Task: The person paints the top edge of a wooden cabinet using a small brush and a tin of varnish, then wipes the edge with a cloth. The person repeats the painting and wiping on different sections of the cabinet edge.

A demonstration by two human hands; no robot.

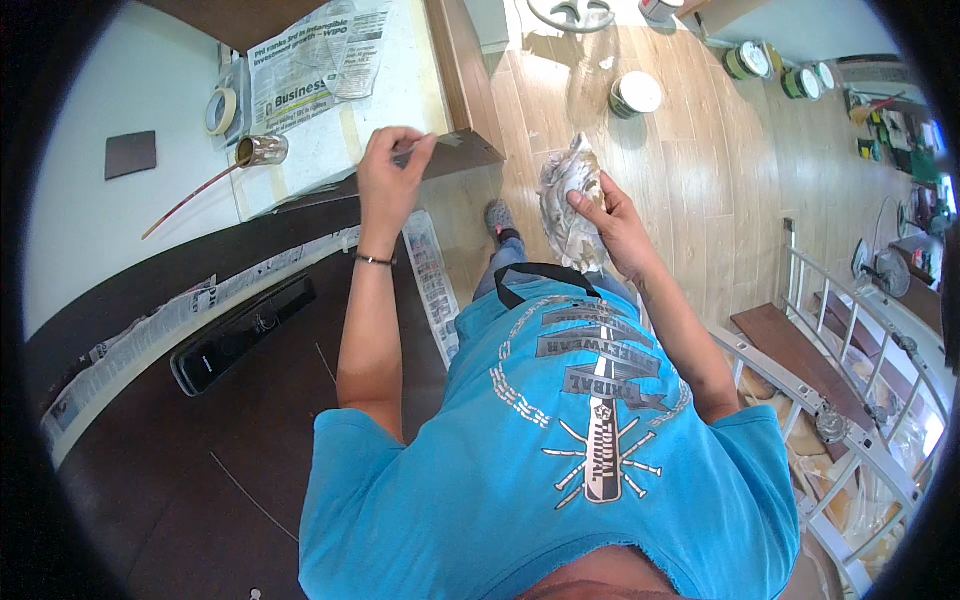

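My right hand [619, 225] grips a crumpled, whitish wad [571, 202] with brown and grey stains. It looks like a used rag or paper and hangs in front of my waist. My left hand [391, 169] is raised at the corner of a brown wooden cabinet [469, 82], with its fingers curled and the thumb near the index finger. Something small and pale seems to be between those fingers, but it is too small to make out. Beside that hand lies a white covered surface [315, 154] with strips of masking tape.
Newspaper [307, 64], a masking tape roll [220, 111] and a paint-smeared can [264, 150] with a brush [191, 201] are at left. A dark soundbar-like device [241, 334] lies below them. Paint pails [636, 94] stand on the wood-look floor [690, 165]; an aluminium ladder [795, 390] is at right.
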